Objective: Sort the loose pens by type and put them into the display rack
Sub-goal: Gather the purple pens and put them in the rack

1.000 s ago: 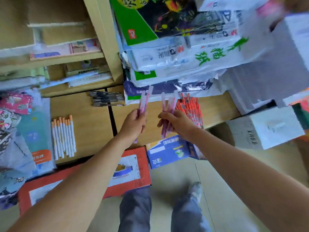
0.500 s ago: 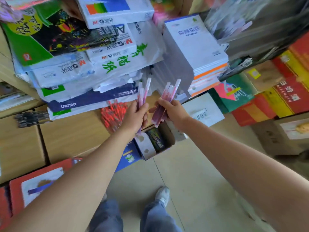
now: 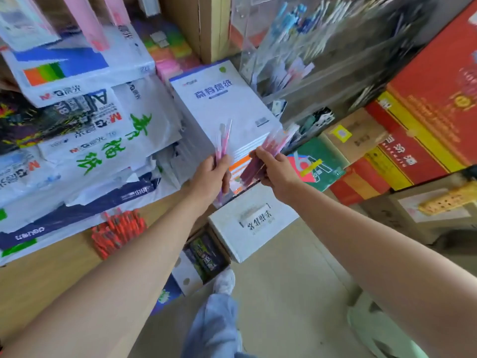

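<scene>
My left hand (image 3: 213,178) grips a few pink pens (image 3: 224,140) that stand upright out of the fist. My right hand (image 3: 277,169) grips a thicker bundle of pink pens (image 3: 273,144) tilted up to the right. Both hands are held side by side in front of a stack of white paper pads (image 3: 222,102). A clear display rack (image 3: 309,55) with several pens in its slots stands at the upper right, blurred. A pile of loose red pens (image 3: 117,229) lies on the wooden counter (image 3: 46,277) at the lower left.
Wrapped paper reams (image 3: 85,130) are piled on the left. Red and yellow cartons (image 3: 426,120) are stacked at the right. A white box (image 3: 251,223) and an open small carton (image 3: 204,257) sit by the floor, near my shoe (image 3: 225,281).
The view has swung to the right, from the counter with white and red pens toward the clear rack. Both hands have kept their pink pens and moved along with it.
</scene>
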`<state>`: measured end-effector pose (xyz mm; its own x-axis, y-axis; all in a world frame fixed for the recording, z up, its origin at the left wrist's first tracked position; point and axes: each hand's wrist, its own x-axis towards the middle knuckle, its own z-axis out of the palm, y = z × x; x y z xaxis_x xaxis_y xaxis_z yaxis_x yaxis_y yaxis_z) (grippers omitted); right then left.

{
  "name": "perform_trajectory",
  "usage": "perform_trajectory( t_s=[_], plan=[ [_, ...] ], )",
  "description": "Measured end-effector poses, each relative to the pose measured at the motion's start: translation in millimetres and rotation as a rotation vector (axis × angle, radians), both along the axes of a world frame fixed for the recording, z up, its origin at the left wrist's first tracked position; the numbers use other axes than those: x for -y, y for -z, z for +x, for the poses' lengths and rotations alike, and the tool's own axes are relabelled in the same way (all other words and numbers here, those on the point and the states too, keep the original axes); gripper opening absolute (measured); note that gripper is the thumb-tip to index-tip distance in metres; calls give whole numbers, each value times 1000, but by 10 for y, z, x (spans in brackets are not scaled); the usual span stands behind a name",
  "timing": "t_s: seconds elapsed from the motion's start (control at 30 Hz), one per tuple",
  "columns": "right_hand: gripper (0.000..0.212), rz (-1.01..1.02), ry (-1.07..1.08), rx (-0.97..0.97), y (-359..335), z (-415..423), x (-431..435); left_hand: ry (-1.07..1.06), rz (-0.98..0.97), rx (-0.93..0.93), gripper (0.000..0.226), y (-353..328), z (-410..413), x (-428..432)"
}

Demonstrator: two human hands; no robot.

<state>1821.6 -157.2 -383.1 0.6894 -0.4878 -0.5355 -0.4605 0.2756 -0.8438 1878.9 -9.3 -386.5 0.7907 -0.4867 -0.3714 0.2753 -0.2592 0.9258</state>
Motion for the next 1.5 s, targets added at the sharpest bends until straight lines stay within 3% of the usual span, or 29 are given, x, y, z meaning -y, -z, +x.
perform_trajectory(
  t_s=[0.27,0.47,0.73,1.23,1.5],
  plan=[
    [24,-43,154,81,-146,519,1091,90,53,105,29,-73,593,970],
    [26,-72,155,159,-165,922,1873,74,72,129,27,-5,913,1694],
    [19,-178,125,117,-127,1498,2752,-120,94,143,28,75,1052,2411],
    [26,-569,-198,2,129,1945,3036,-241,59,82,26,48,1077,2770],
    [28,-440,-258,61,46,1865,3072,-189,67,38,23,14,1084,2713]
  ],
)
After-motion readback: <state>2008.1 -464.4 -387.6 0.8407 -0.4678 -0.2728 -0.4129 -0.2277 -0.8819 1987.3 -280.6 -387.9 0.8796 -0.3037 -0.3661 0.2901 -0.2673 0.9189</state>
